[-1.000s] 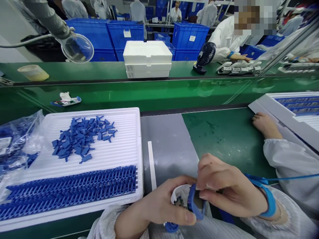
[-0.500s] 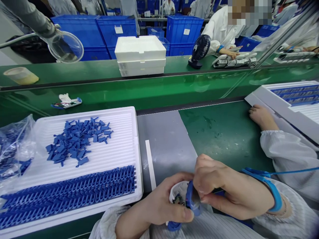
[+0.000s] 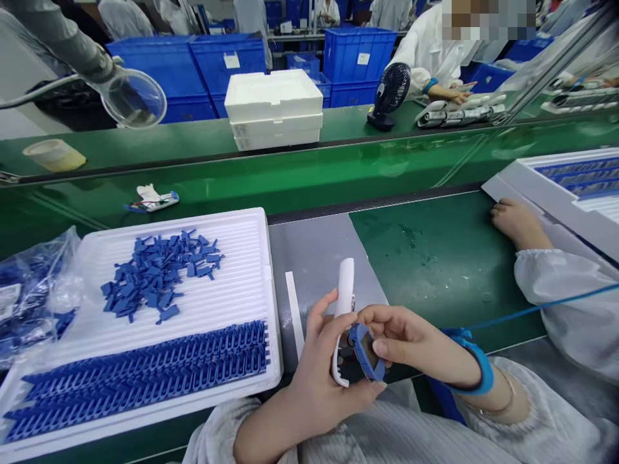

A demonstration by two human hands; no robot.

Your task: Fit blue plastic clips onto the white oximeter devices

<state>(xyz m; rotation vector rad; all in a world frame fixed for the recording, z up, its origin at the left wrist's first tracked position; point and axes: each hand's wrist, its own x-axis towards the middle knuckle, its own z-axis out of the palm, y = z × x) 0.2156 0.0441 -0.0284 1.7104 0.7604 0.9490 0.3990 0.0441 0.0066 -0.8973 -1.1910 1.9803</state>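
Note:
My left hand (image 3: 322,374) is wrapped round a slim white plastic housing (image 3: 344,293) that stands upright, its top end pointing away from me. My right hand (image 3: 411,341) pinches a small blue part (image 3: 366,351) against the lower side of that housing. A blue wrist strap (image 3: 476,367) with a cord circles my right wrist. To my left lies a white foam tray (image 3: 242,283) holding a loose heap of small blue parts (image 3: 157,274) and rows of blue parts (image 3: 140,377) set in its grooves.
A co-worker's hand (image 3: 515,222) and white sleeve rest on the green bench at right, beside a white tray (image 3: 556,187). A plastic bag of blue parts (image 3: 33,290) lies far left. On the conveyor beyond sit stacked white foam boxes (image 3: 275,109), a small fan (image 3: 389,93) and a white-and-blue item (image 3: 155,198).
Both hands have lifted the housing and turned it upright, so its long white body now shows. The item on the conveyor has drifted to the right.

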